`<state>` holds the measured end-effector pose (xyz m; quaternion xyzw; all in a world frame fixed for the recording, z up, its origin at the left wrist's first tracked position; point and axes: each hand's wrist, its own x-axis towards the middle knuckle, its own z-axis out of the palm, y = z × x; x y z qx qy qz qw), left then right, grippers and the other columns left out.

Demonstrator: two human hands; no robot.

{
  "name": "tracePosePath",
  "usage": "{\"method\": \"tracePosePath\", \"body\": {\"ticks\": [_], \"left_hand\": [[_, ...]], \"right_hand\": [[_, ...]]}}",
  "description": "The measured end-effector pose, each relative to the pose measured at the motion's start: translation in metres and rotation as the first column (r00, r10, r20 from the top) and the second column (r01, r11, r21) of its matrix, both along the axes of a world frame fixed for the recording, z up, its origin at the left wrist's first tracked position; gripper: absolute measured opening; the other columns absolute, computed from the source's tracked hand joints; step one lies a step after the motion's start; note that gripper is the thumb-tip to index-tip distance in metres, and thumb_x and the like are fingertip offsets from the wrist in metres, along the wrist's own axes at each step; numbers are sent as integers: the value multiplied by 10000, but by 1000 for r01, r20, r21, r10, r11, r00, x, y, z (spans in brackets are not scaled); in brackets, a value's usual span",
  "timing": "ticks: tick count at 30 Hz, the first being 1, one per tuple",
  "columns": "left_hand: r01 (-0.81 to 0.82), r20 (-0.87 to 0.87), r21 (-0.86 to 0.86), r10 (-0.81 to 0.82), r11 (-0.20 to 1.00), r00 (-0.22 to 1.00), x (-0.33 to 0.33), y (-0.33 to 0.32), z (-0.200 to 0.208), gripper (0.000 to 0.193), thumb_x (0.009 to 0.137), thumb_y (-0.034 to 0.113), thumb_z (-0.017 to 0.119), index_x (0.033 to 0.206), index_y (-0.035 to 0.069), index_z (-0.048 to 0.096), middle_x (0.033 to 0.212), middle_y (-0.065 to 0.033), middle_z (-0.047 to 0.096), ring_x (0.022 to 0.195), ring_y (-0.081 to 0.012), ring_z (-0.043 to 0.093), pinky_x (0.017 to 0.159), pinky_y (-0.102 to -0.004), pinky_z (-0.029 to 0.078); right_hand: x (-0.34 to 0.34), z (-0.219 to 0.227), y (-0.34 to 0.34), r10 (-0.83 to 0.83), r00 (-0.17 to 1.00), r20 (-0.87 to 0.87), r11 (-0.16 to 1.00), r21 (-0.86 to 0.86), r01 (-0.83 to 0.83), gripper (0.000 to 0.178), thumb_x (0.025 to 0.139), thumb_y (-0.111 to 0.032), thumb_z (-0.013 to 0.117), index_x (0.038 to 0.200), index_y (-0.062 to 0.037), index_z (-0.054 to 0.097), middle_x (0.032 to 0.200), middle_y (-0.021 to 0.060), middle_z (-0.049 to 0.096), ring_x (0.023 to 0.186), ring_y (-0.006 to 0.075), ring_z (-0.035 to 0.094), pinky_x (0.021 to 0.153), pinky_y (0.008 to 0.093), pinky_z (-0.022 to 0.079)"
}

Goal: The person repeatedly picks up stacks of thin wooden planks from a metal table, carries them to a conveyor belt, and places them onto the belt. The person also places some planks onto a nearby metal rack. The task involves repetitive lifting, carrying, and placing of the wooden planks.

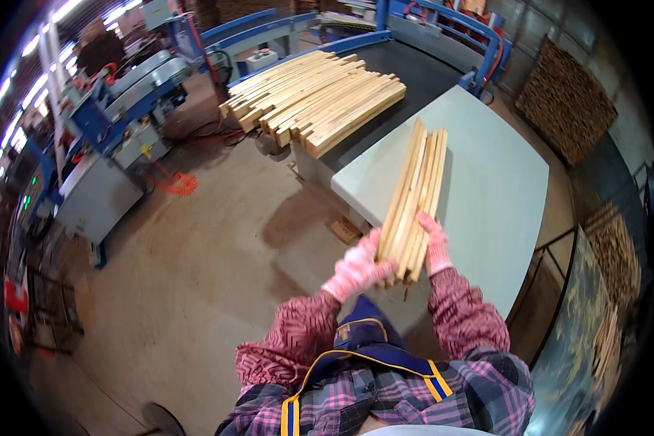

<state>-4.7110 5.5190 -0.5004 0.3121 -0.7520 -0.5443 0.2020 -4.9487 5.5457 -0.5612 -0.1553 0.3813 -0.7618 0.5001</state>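
left hand (356, 267): your gloved left hand is closed around the near end of the bundle of wooden slats (416, 196), gripping it from the left side.
right hand (436, 247): your gloved right hand clamps the same bundle from the right, fingers wrapped over its edge.
bundle: slats are stacked on edge, long axis running away from you, far end lying over the pale grey table (487, 182), near end at the table's front edge (can't tell if the near end touches the top).
table: pale flat top, just ahead of you and to your right.
slat pile (316, 98): loose heap of similar slats on the dark conveyor surface (414, 73) beyond the table, well apart from your bundle.
left side: blue-and-grey machines (116, 123) across the concrete floor (196, 276), orange coiled hose (176, 182) beside them.
right side: stacked wood (567, 102) against the wall.
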Motion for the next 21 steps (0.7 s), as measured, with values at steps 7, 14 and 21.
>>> {"method": "tracePosePath", "body": {"ticks": [7,14,21], "left_hand": [[-241,-86,-658,246,714,965,33,-216,26,640,853,312,726,1404,61,517,1298,-197,612,1115,-341,633,943,-386,523],[-203,-318,-688,-38,696,947,135,-330,51,525,828,-10,726,1334,-21,583,1275,-209,640,1154,-372,623,1003,-437,499],[-325,-325,-331,217,886,921,167,-535,50,422,965,54,594,1372,-44,547,1358,-176,604,1267,-267,563,1098,-374,417]], "right_hand": [[-43,-26,-234,232,169,-958,937,267,225,414,1040,-261,419,1447,-284,493,1229,202,623,1109,370,625,988,409,498],[-35,-38,-225,-106,804,-585,954,169,249,517,876,-369,707,1222,1,603,1107,205,689,937,269,677,880,387,565],[51,9,-224,379,583,-719,613,667,423,597,877,-424,689,1277,8,589,1316,161,612,1274,289,546,1050,373,463]]}}
